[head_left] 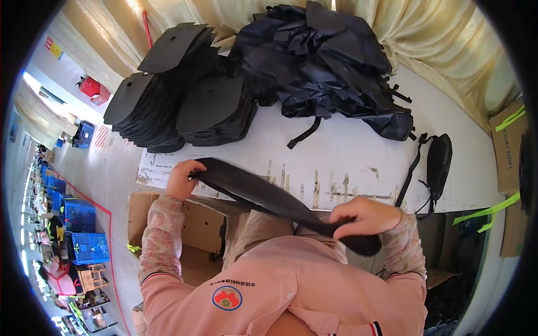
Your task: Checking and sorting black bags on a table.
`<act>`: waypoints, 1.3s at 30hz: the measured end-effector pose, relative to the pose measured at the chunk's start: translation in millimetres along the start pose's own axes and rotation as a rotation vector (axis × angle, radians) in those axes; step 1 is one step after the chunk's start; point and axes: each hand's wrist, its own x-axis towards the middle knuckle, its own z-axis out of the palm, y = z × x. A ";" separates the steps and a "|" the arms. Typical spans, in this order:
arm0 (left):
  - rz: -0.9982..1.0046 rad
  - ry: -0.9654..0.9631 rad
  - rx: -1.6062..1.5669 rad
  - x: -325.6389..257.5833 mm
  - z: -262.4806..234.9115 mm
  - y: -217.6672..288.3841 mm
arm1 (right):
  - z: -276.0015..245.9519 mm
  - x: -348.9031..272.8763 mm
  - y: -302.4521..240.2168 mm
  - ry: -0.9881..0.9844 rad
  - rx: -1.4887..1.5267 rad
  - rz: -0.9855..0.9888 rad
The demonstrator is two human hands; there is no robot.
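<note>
Now my left hand [180, 179] pinching one end of a long black fabric piece [269, 199], my right hand [364, 217] clamped on the other, stretched above the white table's [347, 157] near edge, black cut panels [179, 101] stacked beyond.

Pretty much everything here is black: the long fabric piece [269, 199], the stacks of flat cut panels [179, 101], the heap of cloth [325, 61], the small strapped pouch [439, 159]. The surface [347, 151] is white with scuffed brownish marks. Sleeves [162, 235] are pink with a faint print, curtain [443, 39] cream, crates [84, 229] blue.
</note>
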 end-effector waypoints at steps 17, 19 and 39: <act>-0.214 -0.897 0.069 78.9 111.2 -100.7 | 17.2 64.5 168.2 0.603 -0.921 0.027; -0.220 -0.841 0.035 72.0 104.9 -113.3 | 28.5 69.8 168.0 0.471 -0.910 -0.009; -0.454 -0.701 -0.173 83.6 6.5 55.9 | 31.0 149.8 49.2 0.506 -0.110 -0.164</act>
